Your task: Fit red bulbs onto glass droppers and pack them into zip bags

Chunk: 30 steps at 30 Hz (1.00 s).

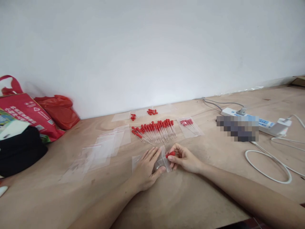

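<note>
Pinching of a red rounded rubbery bulb (172, 153) by right hand (182, 158), over a clear plastic zip bag (164, 159) partly under flat, released left hand (149, 171).
Probably light, soft, non-slip; best held lightly around the middle.

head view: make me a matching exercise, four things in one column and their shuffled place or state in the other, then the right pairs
Column 1
1. left hand
2. power strip
3. right hand
4. row of red-bulbed droppers

Column 2
A. fingers closed on a red bulb
B. lying in the middle, beyond both hands
C. spread palm down over a clear zip bag
D. white and blue, off to the right

Pairs: 1-C, 2-D, 3-A, 4-B
</note>
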Available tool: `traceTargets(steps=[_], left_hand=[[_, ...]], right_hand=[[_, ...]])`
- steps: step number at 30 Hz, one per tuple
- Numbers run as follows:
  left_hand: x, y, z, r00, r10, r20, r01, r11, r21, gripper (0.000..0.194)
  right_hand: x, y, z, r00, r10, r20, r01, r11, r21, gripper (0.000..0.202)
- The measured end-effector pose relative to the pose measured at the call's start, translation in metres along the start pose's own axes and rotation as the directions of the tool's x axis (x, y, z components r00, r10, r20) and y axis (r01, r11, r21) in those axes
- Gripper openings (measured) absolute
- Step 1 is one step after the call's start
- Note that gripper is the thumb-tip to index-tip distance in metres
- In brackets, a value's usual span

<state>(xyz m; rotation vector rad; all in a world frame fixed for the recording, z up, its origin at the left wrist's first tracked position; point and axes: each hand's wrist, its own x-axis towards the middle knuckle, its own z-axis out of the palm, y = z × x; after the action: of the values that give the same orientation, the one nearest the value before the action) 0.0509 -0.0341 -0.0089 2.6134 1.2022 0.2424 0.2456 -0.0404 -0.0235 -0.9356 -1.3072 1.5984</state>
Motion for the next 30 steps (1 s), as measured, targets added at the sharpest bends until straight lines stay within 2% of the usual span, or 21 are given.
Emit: traceTargets(steps=[3, 5, 8, 11, 13, 18, 20, 25, 27, 30], left_hand=[[0.000, 0.001, 0.000, 1.000, 0.012, -0.005, -0.012, 1.000, -0.002, 0.060], [0.001, 0.000, 0.001, 1.000, 0.020, -0.022, -0.020, 1.000, -0.005, 0.059], [0.001, -0.003, 0.000, 0.996, 0.011, -0.093, -0.011, 1.000, -0.006, 0.058], [-0.003, -0.009, -0.005, 0.986, -0.008, -0.168, 0.006, 1.000, -0.014, 0.056], [-0.009, -0.014, -0.008, 0.987, -0.009, -0.163, 0.005, 1.000, -0.026, 0.054], [-0.023, -0.022, -0.010, 0.994, 0.016, -0.109, -0.020, 0.999, -0.032, 0.046], [-0.024, -0.022, -0.010, 0.995, 0.010, -0.098, -0.016, 0.999, -0.052, 0.043], [-0.019, -0.019, -0.015, 0.999, 0.029, -0.040, -0.032, 0.995, -0.090, 0.039], [-0.018, -0.019, -0.016, 0.999, 0.039, -0.017, -0.040, 0.995, -0.087, 0.040], [-0.018, -0.020, -0.016, 0.999, 0.051, -0.013, -0.052, 0.995, -0.082, 0.040]], right_hand=[[0.001, 0.000, 0.005, 0.996, 0.031, 0.089, -0.033, 0.999, 0.025, 0.038], [0.002, 0.001, 0.008, 0.995, 0.005, 0.102, -0.011, 0.998, 0.060, 0.037], [0.005, 0.001, 0.007, 0.995, -0.041, 0.086, 0.036, 0.997, 0.066, 0.036], [0.009, 0.001, -0.002, 0.999, -0.033, 0.016, 0.033, 0.999, 0.018, 0.033], [0.011, 0.000, -0.009, 1.000, -0.009, -0.025, 0.009, 1.000, -0.007, 0.031], [0.010, -0.002, -0.021, 0.999, 0.004, 0.040, -0.006, 0.998, 0.059, 0.034], [0.010, -0.002, -0.022, 1.000, -0.017, 0.019, 0.016, 0.997, 0.081, 0.031], [0.012, 0.002, -0.018, 0.998, -0.011, -0.059, 0.006, 0.996, -0.092, 0.026], [0.013, 0.004, -0.016, 0.999, -0.017, -0.041, 0.008, 0.976, -0.217, 0.026], [0.015, 0.006, -0.015, 0.999, -0.023, 0.048, 0.039, 0.929, -0.368, 0.027]])
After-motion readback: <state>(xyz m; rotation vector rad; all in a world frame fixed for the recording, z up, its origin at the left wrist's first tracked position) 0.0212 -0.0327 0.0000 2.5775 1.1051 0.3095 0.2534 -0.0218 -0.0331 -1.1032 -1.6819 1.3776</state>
